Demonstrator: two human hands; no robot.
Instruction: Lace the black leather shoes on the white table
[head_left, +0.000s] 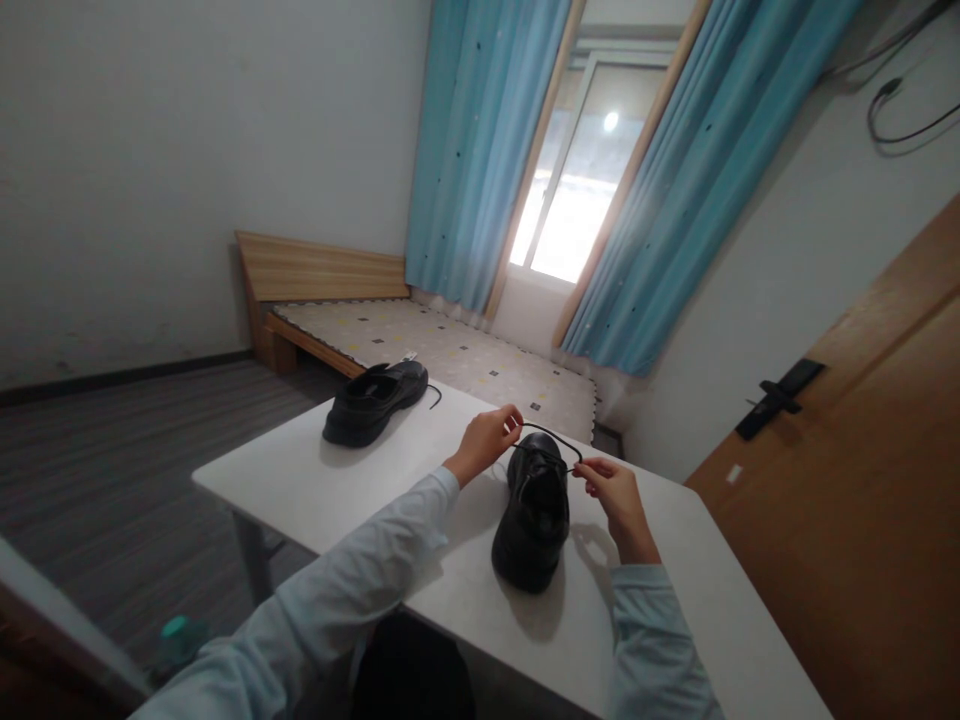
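Observation:
A black shoe stands upright on the white table, its heel toward me. Its black shoelace arches above the toe between my two hands. My left hand, at the shoe's left, is closed in a pinch on the shoelace. On the other side my right hand pinches the lace between thumb and fingers near the eyelets. A second black shoe rests farther left on the table, with a loose lace end curling off its toe.
The white table reaches under both shoes. Behind it stands a bed with a patterned mattress and a wooden headboard. Blue curtains flank a bright window. At the right is a wooden door; a green-capped bottle appears at lower left.

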